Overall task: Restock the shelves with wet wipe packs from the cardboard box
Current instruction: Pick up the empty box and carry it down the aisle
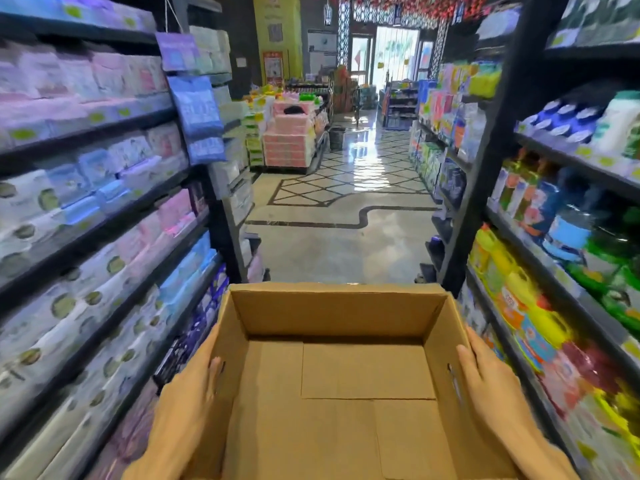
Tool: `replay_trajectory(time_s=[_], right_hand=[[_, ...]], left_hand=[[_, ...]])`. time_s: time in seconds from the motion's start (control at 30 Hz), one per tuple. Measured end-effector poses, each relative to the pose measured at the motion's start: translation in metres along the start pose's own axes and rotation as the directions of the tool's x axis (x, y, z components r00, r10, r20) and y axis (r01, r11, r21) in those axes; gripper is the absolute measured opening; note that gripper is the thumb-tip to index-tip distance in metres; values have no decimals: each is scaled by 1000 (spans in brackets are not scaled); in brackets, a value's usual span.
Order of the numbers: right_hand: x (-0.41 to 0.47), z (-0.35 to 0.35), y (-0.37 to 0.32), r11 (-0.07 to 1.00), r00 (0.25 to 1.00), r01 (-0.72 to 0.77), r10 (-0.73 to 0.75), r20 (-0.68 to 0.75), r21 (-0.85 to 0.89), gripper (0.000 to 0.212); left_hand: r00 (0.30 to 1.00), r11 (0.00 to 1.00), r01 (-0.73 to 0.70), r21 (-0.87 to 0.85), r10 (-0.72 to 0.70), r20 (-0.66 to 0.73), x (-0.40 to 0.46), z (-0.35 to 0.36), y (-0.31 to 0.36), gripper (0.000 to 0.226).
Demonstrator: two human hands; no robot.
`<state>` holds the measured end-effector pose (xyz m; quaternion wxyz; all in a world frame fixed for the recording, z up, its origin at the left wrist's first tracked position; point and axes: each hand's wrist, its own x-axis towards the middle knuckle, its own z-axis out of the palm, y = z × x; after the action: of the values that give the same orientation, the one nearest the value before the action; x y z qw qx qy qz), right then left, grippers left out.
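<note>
i'm carrying the cardboard box (346, 375) in front of me, open top up, and it is empty: i see only the bare bottom flaps, no wet wipe packs inside. my left hand (197, 386) presses flat against the box's left wall from outside, fingers stretched forward along the rim, thumb hooked just over the edge. my right hand (485, 372) does the same on the right wall, palm on the cardboard, fingers extended and close together. neither hand is curled into a fist; both clamp the box between them rather than grip anything small.

the box's long axis runs away from me down the aisle, so it sits squarely between my hands, equally near to each. the left shelves (86, 188) hold soft packs in pale pink, blue and white right up to their front edges (blurred, so i can't read which are the wipes). the right shelves (571, 161) carry bottles and bright pouches. the tiled floor (332, 244) ahead is open, with a pink stack (291, 140) at the far end.

since nothing is left in the box, my guess is the stocking is finished; the frames pinch the aisle, leaving little side room.
</note>
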<state>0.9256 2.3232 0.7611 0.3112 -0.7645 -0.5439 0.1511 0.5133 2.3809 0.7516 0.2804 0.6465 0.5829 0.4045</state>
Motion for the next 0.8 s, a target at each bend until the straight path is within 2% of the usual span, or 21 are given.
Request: replay_trajectory(time_s=[0.03,0.07,0.1,0.17,0.23,0.33,0.47,0.5,0.53,0.57,0.63,0.67,0.73,0.8], right_hand=[[23,3,-2,1000,1000,12,-12,16,0,53],[46,6,-6,999,999,33,-32,37,-3,53],[70,11,-9,998,997,56,-56,57,-1,54],[112,22,-17,995,990,95,-94,106,-6,55],[150,38,-27,993,981,117,-114,156,-6,54],[203,69,-51,988,966,155,-151,210,-4,53],[272,128,-77,970,916,241,-234,325,18,57],[288,144,-83,964,897,261,-259,359,43,59],[302,160,-90,954,877,293,-295,379,64,61],[317,178,-97,944,863,324,-322,389,62,64],[339,204,-115,936,842,347,-338,420,58,67],[350,217,-124,922,823,382,-371,430,64,65],[371,246,-138,884,773,456,-449,448,99,61],[390,277,-146,855,713,505,-488,504,114,69]], left_hand=[[994,981,13,195,8,-106,-2,-8,9,54],[988,959,53,279,-9,-154,-4,-13,5,52],[979,948,116,296,-59,-195,1,-13,5,51],[972,940,189,282,-138,-192,20,-12,6,53],[966,930,202,307,-139,-217,37,-1,1,53],[925,908,324,266,-246,-289,64,5,-19,51],[831,851,495,174,-405,-382,95,10,-53,46],[783,832,545,106,-459,-420,103,12,-61,50],[727,807,588,56,-497,-473,110,14,-66,64],[704,803,595,42,-494,-510,115,16,-74,76],[728,792,592,147,-448,-519,121,23,-76,70],[715,768,617,169,-458,-528,122,25,-80,70],[646,717,688,109,-536,-544,120,32,-95,65],[537,632,774,36,-625,-566,117,41,-110,54]])
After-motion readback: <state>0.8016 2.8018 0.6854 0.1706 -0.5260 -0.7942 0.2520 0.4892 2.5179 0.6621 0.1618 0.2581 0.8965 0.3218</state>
